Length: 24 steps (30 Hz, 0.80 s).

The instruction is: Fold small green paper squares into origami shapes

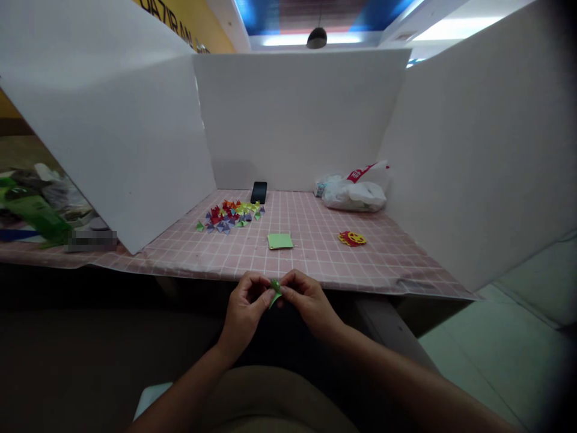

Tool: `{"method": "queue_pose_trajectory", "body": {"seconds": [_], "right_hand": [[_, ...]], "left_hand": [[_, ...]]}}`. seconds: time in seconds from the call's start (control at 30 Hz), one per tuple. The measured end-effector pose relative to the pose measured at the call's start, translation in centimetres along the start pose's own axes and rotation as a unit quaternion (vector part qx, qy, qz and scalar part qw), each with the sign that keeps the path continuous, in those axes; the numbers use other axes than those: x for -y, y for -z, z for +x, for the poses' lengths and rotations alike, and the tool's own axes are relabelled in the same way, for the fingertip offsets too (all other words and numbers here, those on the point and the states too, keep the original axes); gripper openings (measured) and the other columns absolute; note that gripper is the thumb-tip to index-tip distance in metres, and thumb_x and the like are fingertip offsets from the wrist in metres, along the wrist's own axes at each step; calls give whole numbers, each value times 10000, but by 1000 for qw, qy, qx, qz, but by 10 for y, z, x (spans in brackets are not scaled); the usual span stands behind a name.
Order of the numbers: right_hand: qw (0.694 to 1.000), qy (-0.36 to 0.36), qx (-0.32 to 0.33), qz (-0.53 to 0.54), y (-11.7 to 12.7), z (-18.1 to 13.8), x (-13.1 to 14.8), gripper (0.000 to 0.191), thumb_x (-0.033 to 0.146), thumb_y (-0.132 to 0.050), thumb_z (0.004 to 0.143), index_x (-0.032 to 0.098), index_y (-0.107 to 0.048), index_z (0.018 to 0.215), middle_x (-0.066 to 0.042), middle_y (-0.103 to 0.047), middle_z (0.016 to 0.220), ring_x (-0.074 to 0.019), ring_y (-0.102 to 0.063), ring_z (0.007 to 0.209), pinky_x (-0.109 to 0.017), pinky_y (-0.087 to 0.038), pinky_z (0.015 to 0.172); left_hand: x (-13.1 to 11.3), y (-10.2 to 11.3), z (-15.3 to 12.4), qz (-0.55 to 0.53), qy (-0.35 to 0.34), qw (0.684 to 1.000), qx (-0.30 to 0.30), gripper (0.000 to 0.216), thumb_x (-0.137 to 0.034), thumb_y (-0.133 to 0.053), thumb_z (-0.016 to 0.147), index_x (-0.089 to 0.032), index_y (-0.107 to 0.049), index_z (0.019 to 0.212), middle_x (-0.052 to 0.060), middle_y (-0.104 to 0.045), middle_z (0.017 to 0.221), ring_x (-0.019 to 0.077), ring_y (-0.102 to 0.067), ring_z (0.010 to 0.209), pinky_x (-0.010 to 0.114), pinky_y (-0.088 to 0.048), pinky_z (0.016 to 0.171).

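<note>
My left hand (246,304) and my right hand (306,300) meet just in front of the table's near edge, both pinching a small folded piece of green paper (274,291) between their fingertips. On the pink checked tablecloth (315,258) lies a small stack of green paper squares (280,241). Further back on the left sits a pile of small folded paper pieces (232,215) in red, orange, yellow, green and purple.
White foam boards (297,114) wall the table on three sides. A black phone (258,192) leans at the back. A white plastic bag (356,191) lies at the back right, a red and yellow paper piece (352,239) nearer. Clutter (36,204) lies outside the left board.
</note>
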State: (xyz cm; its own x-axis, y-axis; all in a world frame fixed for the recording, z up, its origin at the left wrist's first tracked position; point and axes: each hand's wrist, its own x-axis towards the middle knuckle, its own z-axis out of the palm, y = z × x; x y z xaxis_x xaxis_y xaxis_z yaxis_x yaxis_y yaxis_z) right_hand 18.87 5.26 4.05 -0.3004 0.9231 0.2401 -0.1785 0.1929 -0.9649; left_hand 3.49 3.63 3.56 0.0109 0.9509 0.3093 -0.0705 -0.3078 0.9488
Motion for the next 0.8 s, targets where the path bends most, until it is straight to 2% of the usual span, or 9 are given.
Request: {"method": "queue_pose_trajectory", "body": {"seconds": [0.17, 0.5, 0.6, 0.8], "right_hand": [[1000, -9, -1, 5, -1, 0, -1, 175, 303, -676, 813, 182, -564, 756, 35, -589, 657, -115, -569, 615, -265, -454, 647], [999, -18, 1, 35, -1, -1, -2, 163, 286, -692, 799, 178, -579, 753, 39, -586, 656, -106, -559, 612, -258, -433, 648], [999, -25, -4, 37, -2, -1, -1, 157, 280, -693, 798, 180, -579, 758, 37, -589, 658, -111, -562, 614, -265, -438, 651], [999, -16, 7, 28, -1, -2, -2, 127, 267, -663, 816, 184, -575, 779, 32, -587, 651, -117, -561, 607, -277, -446, 648]], "left_hand": [[0, 0, 0, 8, -17, 1000, 9, 70, -190, -655, 795, -185, -588, 812, -14, -575, 782, 136, -550, 746, 247, -445, 711], [3, 2, -1, 7, -21, 1000, 21, 75, -181, -653, 807, -189, -592, 849, -23, -600, 785, 130, -578, 732, 242, -458, 702], [1, 2, 1, 28, -32, 998, 41, 42, -169, -639, 818, -185, -600, 817, -28, -600, 750, 125, -580, 694, 234, -454, 679], [2, 4, 3, 79, -60, 994, 42, 31, -152, -634, 821, -183, -632, 826, -5, -611, 794, 144, -582, 751, 248, -454, 715]]}}
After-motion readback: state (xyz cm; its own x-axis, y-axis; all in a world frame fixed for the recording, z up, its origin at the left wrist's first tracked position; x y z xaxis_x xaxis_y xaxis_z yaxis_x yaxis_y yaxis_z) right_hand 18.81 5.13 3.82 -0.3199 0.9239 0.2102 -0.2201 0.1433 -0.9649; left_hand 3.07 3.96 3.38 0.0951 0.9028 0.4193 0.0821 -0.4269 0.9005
